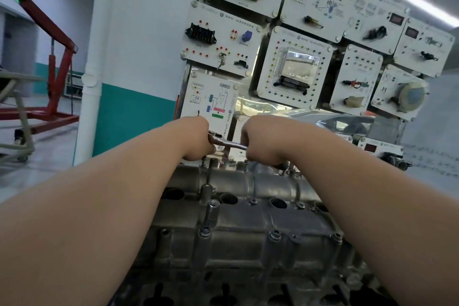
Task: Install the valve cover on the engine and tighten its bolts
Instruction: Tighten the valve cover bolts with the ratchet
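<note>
Grey cast-metal valve cover [248,221] sits on the engine, lower centre, between both forearms. Looks rigid, heavy and probably oily; best lifted by its long edges. Dull steel ratchet wrench [229,143] is at the cover's far edge. Left hand [197,140] is clamped over its head end, right hand [264,143] fisted round the handle. Stiff bar; pulling at the handle end gives most leverage. Small dark hex bolts [275,235] stud the cover's near flange. Socket and worked bolt are hidden under the hands. The forearms hide the cover's side edges. White instrument panels [295,67] behind the cover have unreadable labels.
</note>
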Demonstrator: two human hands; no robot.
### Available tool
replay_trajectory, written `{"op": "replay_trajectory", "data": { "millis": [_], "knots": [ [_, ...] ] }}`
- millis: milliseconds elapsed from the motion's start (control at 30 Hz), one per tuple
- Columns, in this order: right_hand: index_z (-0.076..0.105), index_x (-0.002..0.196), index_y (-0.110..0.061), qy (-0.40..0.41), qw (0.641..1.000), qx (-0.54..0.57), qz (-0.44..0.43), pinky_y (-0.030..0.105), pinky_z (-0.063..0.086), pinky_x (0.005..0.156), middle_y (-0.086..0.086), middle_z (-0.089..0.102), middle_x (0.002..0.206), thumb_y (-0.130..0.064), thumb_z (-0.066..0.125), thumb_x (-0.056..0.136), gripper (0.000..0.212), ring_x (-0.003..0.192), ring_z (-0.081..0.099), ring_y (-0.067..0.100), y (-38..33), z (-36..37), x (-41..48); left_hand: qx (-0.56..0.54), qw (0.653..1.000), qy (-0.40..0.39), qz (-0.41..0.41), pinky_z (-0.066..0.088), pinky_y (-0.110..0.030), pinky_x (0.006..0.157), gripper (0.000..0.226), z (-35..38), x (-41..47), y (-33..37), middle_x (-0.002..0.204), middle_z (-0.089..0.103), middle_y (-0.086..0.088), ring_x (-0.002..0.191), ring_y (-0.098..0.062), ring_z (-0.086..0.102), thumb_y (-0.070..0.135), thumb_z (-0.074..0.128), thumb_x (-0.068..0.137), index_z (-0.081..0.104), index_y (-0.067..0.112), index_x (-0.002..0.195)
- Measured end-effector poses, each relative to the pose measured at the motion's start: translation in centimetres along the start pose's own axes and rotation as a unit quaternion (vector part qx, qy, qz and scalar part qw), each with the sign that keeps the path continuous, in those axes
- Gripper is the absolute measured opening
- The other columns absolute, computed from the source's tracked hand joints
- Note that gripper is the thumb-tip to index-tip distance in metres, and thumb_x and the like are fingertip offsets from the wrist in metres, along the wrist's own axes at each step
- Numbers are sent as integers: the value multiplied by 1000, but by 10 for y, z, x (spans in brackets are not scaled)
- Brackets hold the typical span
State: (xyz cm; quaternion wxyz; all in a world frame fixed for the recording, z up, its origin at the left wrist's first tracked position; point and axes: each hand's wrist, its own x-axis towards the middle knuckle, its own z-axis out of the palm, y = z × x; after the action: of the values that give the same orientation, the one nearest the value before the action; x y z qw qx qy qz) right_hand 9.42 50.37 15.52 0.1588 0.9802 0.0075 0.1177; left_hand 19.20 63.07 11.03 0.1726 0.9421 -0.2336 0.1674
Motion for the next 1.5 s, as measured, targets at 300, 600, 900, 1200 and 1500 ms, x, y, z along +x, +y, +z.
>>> {"op": "replay_trajectory", "data": {
  "millis": [300, 600, 900, 1200, 1500],
  "knots": [
    [64, 109, -24, 50, 998, 15, -22, 34, 47, 82, -1, 64, 105, -16, 56, 88, 23, 93, 57, 20, 13, 21, 54, -15, 1000, -17, 10, 32, -24, 49, 27, -1, 1, 0, 66, 52, -1, 58, -14, 49, 29, 60, 88, 48, 16, 67],
    [67, 108, -10, 66, 991, 21, -114, 36, 51, 81, 7, 67, 103, -39, 60, 91, 34, 93, 61, 24, -6, 7, 44, -18, 1000, 20, -3, 33, -25, 49, 21, -2, 1, -1, 71, 56, -2, 61, -14, 50, 30, 66, 79, 51, 17, 74],
    [70, 80, -9, 6, 994, 60, -93, 28, 45, 62, 7, 72, 82, -37, 58, 90, 32, 70, 60, 18, -18, -4, 53, -52, 998, 30, 6, 42, -27, 67, 42, -5, -3, -2, 97, 63, -4, 85, -19, 56, 26, 70, 79, 53, 13, 115],
    [60, 62, -12, -21, 996, 63, -51, 26, 35, 50, 4, 62, 60, -29, 53, 87, 31, 56, 54, 16, -25, -6, 56, -38, 998, 54, 21, 34, -23, 55, 38, -5, -5, 1, 80, 52, 4, 74, -15, 49, 28, 69, 79, 55, 15, 112],
    [69, 106, -12, -36, 993, 32, -106, 33, 50, 77, 5, 69, 96, -28, 61, 90, 24, 88, 63, 22, -25, -16, 58, -62, 997, 37, 27, 34, -21, 58, 34, -5, -5, 0, 77, 47, 8, 67, -8, 45, 20, 64, 82, 50, 17, 114]
  ]
}}
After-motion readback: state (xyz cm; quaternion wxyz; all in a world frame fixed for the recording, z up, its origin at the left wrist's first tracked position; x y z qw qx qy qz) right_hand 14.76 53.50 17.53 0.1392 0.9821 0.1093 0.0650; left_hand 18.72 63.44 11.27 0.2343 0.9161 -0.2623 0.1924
